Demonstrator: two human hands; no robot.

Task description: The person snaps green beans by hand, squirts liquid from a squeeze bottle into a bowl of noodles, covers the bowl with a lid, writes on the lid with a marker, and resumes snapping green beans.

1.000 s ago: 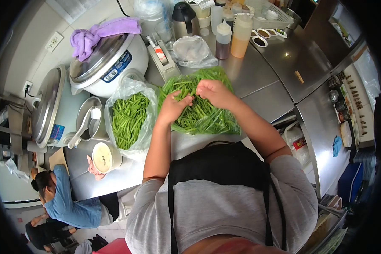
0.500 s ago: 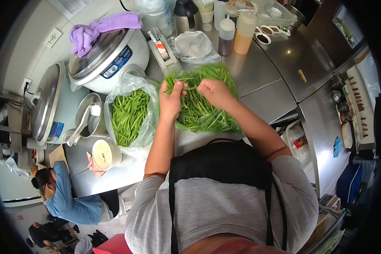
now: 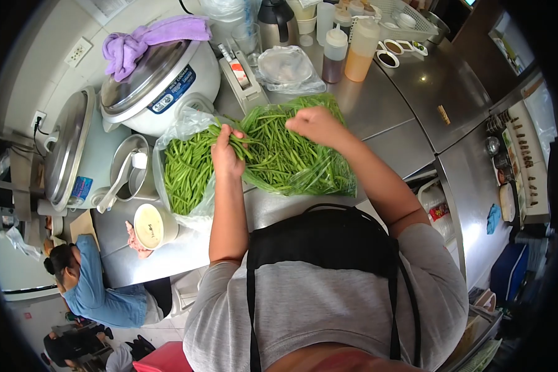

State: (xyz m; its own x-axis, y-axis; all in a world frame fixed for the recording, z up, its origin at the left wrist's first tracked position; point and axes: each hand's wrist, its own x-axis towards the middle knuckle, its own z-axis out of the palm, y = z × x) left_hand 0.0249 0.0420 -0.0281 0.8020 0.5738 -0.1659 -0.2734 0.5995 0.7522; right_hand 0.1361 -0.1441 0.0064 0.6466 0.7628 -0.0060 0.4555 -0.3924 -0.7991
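Note:
My left hand (image 3: 228, 158) is closed round a small bunch of green beans (image 3: 234, 144), between two bags. On its left stands a whitish plastic bag (image 3: 206, 211) with short green bean pieces (image 3: 185, 175) in it. To the right lies an open green-tinted plastic bag (image 3: 338, 180) full of longer green beans (image 3: 285, 155). Above that bag my right hand (image 3: 321, 127) is closed, its fingers curled in. Whatever it may hold is hidden from view.
Two large rice cookers (image 3: 158, 87) stand at the left, one draped with a purple towel (image 3: 127, 56). Nearby are a metal pot (image 3: 144, 180) and a white tub (image 3: 152, 226). Squeeze bottles (image 3: 361, 53) stand at the back. A person in a blue shirt (image 3: 105, 291) is lower left.
My left hand has moved left with the beans, from over the green-tinted bag to beside the whitish bag. My right hand has shifted slightly up and right, still closed.

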